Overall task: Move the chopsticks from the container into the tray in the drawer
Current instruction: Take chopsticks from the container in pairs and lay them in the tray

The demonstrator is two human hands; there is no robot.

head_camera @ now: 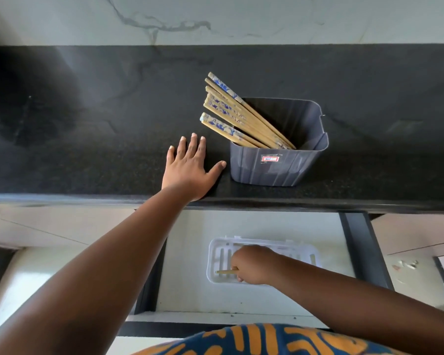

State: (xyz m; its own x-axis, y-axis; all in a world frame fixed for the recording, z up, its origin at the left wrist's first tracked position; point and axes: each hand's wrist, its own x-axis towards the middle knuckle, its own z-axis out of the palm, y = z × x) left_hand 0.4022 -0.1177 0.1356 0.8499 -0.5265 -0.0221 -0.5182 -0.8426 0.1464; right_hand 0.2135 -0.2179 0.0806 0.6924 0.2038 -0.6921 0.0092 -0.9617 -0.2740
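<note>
A grey plastic container (277, 167) stands on the black counter, holding several wooden chopsticks (237, 114) with blue-patterned tops that lean out to the left. My left hand (190, 167) rests flat on the counter just left of the container, fingers spread. Below the counter an open drawer holds a white slotted tray (217, 257). Over the tray my right hand (250, 265) grips a chopstick (224, 271), whose thin tip pokes out to the left above the tray's slots. The hand hides much of the tray.
The black stone counter (87, 149) runs the whole width, backed by a pale marbled wall. The drawer (359, 247) has dark side walls and a white floor. Pale cabinet fronts flank it on both sides.
</note>
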